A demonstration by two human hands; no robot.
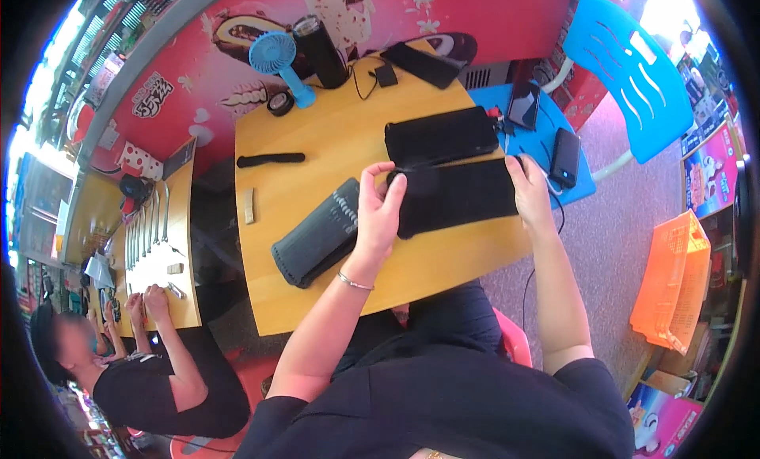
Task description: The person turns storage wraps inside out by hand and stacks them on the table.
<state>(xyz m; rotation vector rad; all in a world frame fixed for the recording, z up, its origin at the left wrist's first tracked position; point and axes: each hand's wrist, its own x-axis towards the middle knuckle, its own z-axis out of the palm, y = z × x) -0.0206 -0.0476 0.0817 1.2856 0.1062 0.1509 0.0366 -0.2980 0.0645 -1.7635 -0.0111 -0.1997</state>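
Note:
A flat black rectangular piece that looks like cloth (461, 198) stretches between my hands above the wooden table. At its left edge, my left hand (380, 209) pinches it between thumb and fingers. My right hand (530, 191) grips the opposite edge, thumb on top. Just beyond lies a second black rectangular piece (440, 136). Beside my left wrist rests a dark grey folded sleeve-like piece (318, 234) with pale marks along it. Farther left are a narrow black strip (271, 159) and a small beige block (249, 205).
Along the table's far side stand a blue fan (277, 59), a black cylinder (320, 51) and a black roll (279, 103), with a dark flat case (423, 64) nearby. Phone-like devices lie on a blue seat (582, 182). An orange basket (673, 285) is right; another person (158, 380) works left.

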